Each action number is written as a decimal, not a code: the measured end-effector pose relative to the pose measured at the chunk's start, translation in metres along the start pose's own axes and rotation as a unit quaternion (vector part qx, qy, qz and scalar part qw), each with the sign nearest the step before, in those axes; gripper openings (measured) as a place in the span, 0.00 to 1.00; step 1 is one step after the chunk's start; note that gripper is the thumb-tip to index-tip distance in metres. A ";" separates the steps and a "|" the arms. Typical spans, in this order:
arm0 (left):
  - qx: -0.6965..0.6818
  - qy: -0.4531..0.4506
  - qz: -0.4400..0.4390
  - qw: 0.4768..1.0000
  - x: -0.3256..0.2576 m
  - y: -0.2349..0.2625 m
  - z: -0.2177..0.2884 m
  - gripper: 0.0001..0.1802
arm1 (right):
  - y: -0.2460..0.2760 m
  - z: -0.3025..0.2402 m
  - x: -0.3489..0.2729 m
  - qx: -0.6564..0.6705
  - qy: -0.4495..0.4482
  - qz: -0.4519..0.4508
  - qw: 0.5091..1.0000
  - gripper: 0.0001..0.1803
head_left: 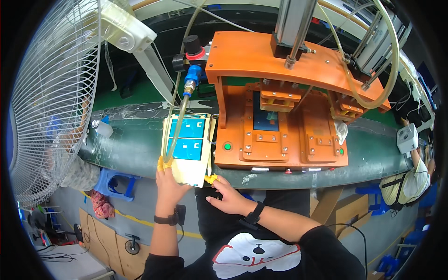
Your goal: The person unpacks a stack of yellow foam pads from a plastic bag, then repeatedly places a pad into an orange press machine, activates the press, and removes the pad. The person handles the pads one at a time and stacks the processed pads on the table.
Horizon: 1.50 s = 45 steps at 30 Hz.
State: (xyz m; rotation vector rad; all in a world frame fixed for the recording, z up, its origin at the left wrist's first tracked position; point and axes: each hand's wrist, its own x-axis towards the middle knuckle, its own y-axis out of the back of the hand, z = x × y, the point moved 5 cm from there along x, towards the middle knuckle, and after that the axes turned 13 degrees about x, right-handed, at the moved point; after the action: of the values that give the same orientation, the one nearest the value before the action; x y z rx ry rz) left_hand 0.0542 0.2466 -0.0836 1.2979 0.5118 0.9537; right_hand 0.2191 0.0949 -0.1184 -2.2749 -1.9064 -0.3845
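Observation:
A cream-coloured flat board (189, 172) with two blue rectangular panels (185, 148) lies at the table's near edge, left of an orange press. My left hand (170, 179), with yellow finger cots on its fingertips, grips the board's lower left edge. Close by the board's lower right corner is my right hand (228, 196). Its yellow-covered fingertips are curled together, and whatever they hold, if anything, is too small to make out. Inside the orange press (280, 161), a dark rectangular panel (265, 114) sits on the left fixture, beneath the raised press head (280, 99).
A clear hose (179, 130) hangs over the board from a blue air fitting (192, 77). A large fan (56, 93) stands at the left, near a white bottle (102, 128). Green buttons (227, 146) are on the press front. Another person (406, 186) is at far right.

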 end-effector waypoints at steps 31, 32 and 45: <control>-0.329 0.033 0.101 0.938 0.018 0.009 0.122 0.29 | 0.623 -0.026 -0.070 -0.409 -0.126 0.342 0.837 0.27; -0.326 0.030 0.102 0.939 0.028 0.005 0.124 0.27 | 0.636 -0.008 -0.060 -0.430 -0.154 0.326 0.828 0.27; -0.119 -0.153 0.158 0.968 0.072 0.015 0.195 0.18 | 0.622 -0.041 -0.090 -0.490 -0.028 0.242 0.837 0.20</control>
State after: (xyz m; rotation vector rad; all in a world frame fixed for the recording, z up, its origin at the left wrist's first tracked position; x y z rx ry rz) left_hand 0.2423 0.1939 -0.0098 1.2973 -0.0520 1.0168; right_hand 0.8115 -0.1143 -0.0741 -3.2445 -1.1292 -1.4844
